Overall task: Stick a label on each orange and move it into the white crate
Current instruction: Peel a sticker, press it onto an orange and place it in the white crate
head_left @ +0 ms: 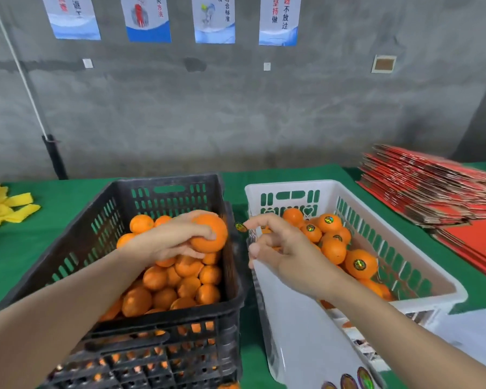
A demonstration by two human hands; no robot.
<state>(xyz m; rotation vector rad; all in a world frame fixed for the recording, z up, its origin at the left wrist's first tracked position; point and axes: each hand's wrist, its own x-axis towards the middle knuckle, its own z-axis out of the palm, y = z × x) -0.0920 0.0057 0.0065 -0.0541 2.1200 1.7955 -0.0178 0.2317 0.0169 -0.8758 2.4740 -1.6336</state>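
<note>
Orange in hand: one orange (209, 234) is lifted above the black crate (166, 181), near its right wall; no label shows on the side that faces the camera.
Left grip: the left hand (166, 242) has its fingers wrapped over the top and its thumb under this orange.
Label: a small dark round label (240, 227) sits at the tip of the right index finger, just beside the orange and apart from it.
Right grip: the right hand (281, 248) is curled narrow; its thumb and lower fingers appear to pinch the top edge of the label sheet (300, 318), which hangs down over the near corner of the white crate (289, 184).
Step in hand: judged from this, the label is about to go onto the held orange; the move across to the white crate comes after.
Done: several labelled oranges (359, 263) lie in the white crate, with a sticker plain on at least four; they cover its floor loosely and leave much room.
Left: the black crate holds a deep pile of bare oranges (163, 297), clearly more than have crossed, so the task looks well short of half.
Label supply: a few spare labels (348, 382) show at the sheet's lower end; most of the sheet is blank.
Surroundings: both crates stand side by side on the green table (54, 220), with flat red cartons (432, 192) stacked at the right and yellow strips (0, 206) at the left.
</note>
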